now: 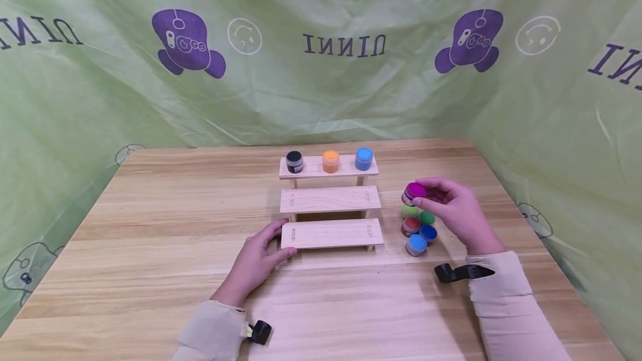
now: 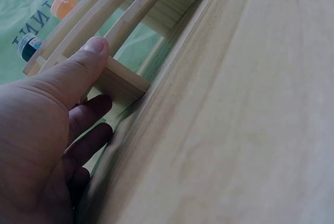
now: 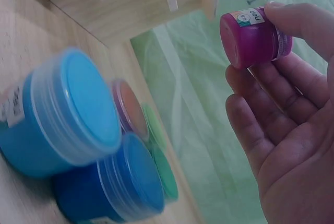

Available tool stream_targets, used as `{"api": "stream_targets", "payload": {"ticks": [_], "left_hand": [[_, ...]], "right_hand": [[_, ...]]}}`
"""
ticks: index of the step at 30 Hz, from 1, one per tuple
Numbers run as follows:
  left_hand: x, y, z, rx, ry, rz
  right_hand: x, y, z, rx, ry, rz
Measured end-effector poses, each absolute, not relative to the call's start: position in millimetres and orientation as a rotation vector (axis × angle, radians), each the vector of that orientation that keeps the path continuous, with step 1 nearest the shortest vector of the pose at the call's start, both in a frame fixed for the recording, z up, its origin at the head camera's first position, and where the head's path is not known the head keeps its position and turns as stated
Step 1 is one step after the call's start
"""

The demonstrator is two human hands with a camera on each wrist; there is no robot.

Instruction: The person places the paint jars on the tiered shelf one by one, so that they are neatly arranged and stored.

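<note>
A magenta paint jar [image 3: 250, 38] is pinched between the thumb and fingers of my right hand [image 1: 458, 213], raised above a cluster of jars. That cluster holds a light blue jar [image 1: 416, 245], a dark blue jar [image 1: 428, 233], a red-brown jar [image 1: 411, 225], a green jar [image 1: 427, 218] and a light green jar [image 1: 409, 210]. My left hand [image 1: 258, 261] grips the left end of the lowest step of a three-step wooden rack [image 1: 331, 234], thumb at its front edge. Along the top step stand a black jar [image 1: 294, 162], an orange jar [image 1: 330, 161] and a blue jar [image 1: 363, 159].
The rack stands mid-table on a wood-grain tabletop [image 1: 150, 227]. Behind and beside the table hangs a green printed curtain [image 1: 281, 93]. Each wrist wears a black camera mount, the right one [image 1: 463, 273] close to the table surface.
</note>
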State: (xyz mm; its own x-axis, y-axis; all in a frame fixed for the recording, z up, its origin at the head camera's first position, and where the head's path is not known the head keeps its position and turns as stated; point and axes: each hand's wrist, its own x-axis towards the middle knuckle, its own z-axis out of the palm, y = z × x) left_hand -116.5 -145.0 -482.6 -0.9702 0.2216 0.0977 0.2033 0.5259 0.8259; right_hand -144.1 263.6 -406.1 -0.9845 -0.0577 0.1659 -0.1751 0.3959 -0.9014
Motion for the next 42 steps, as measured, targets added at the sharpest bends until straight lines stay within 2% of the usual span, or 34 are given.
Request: {"api": "stream_targets", "payload": {"ticks": [21, 42], "left_hand": [[-116.0, -146.9, -480.0, 0.384, 2.742, 1.464], [-115.8, -144.7, -484.0, 0.393, 2.732, 1.503]], "right_hand": [[-145.5, 223.1, -400.8, 0.286, -2.531, 1.683], [-146.7, 186.5, -411.1, 0.419, -2.425, 1.63]]}}
